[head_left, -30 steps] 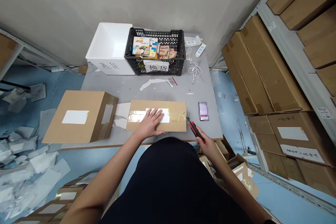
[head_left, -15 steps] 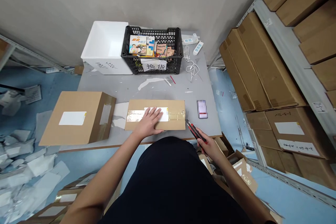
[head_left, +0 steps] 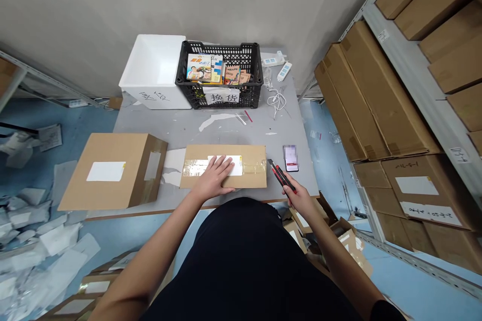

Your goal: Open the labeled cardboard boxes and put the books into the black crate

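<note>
A long, low cardboard box (head_left: pixel 248 152) sealed with clear tape lies near the table's front edge. My left hand (head_left: pixel 213 178) rests flat on its top with the fingers spread, partly covering a white label (head_left: pixel 237 166). My right hand (head_left: pixel 297 194) is closed round a black and red utility knife (head_left: pixel 280 175). The knife points up and left, its tip just off the box's right end. A phone (head_left: pixel 290 158) lies a little beyond the knife on the right.
A larger cardboard box (head_left: pixel 105 148) stands at the table's left. At the back are a white foam bin (head_left: pixel 154 70) and a black crate (head_left: pixel 220 98) holding books, with power strips (head_left: pixel 284 71) and a white cable beside it. Shelves of cartons (head_left: pixel 380 95) rise on the right.
My right hand has raised the utility knife slightly away from me, beside the box's right end. The left hand stays on the box. The whole view has shifted a little.
</note>
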Motion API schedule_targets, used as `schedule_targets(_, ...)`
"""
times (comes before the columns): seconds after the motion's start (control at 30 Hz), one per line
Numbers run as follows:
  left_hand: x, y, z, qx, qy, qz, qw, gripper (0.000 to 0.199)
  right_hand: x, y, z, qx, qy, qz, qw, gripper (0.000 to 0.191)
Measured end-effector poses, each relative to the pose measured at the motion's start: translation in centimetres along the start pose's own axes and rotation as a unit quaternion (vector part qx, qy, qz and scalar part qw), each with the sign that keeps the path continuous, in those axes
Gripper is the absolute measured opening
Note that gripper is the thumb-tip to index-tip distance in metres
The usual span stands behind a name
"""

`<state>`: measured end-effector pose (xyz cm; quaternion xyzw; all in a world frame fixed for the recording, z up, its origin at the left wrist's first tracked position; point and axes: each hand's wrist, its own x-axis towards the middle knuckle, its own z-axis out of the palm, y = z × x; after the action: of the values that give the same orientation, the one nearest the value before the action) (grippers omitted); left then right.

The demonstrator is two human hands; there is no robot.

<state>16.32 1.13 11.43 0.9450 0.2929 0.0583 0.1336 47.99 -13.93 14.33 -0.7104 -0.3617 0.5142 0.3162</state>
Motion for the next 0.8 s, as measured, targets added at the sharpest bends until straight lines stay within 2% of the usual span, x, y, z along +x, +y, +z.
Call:
schedule_targets(0.2,0.0,-0.2,0.1,-0.002,0.006,0.001,1.000,0.088,0.9,-0.1,0.6,0.000,-0.018,0.018,1.000,0.061)
schedule_targets(0.3,0.0,-0.3,0.3,-0.006,0.011,0.000,1.000,0.088,0.5,-0.4,0.5,-0.013,-0.029,0.039,0.999,0.062)
schedule_targets(0.43,0.1,-0.5,0.5,-0.011,0.010,-0.003,1.000,0.088,-0.2,-0.8,0.3,-0.022,-0.039,0.032,0.999,0.062)
schedule_targets(0.8,0.1,-0.5,0.5,-0.029,0.012,-0.011,0.999,0.088,-2.0,-0.2,0.5,0.037,-0.038,0.069,0.996,0.069)
